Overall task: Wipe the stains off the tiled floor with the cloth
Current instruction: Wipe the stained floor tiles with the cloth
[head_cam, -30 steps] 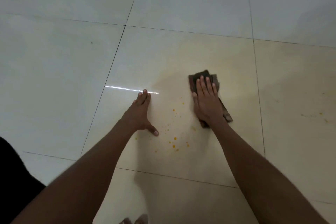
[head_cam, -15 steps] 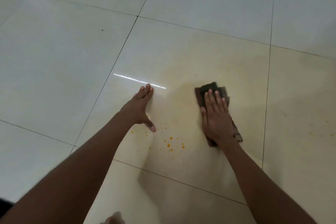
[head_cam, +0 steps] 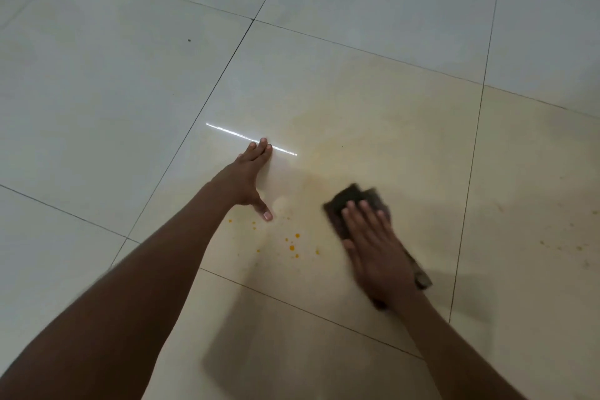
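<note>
On the glossy cream tiled floor [head_cam: 357,101], the right hand [head_cam: 373,247] lies flat with straight fingers pressing down on a dark brown folded cloth [head_cam: 347,198]; the hand and cloth are motion-blurred. The cloth's far edge shows beyond the fingertips, and a frayed corner sticks out past the wrist on the right. The left hand [head_cam: 248,175] is planted flat on the same tile, fingers straight and together, thumb spread out toward the person, holding nothing. Between the two hands, nearer the person, lies a scatter of small orange-yellow stain spots [head_cam: 292,247], just beside the left thumb and apart from the cloth. A faint yellowish smear [head_cam: 328,140] spreads over the tile beyond the cloth. More faint orange specks [head_cam: 578,247] sit on the neighbouring tile to the right, past a dark grout line [head_cam: 467,191]. A thin bright streak of reflected light [head_cam: 227,130] runs across the floor under the left fingertips. A tiny dark speck [head_cam: 189,40] marks the tile far to the left.
</note>
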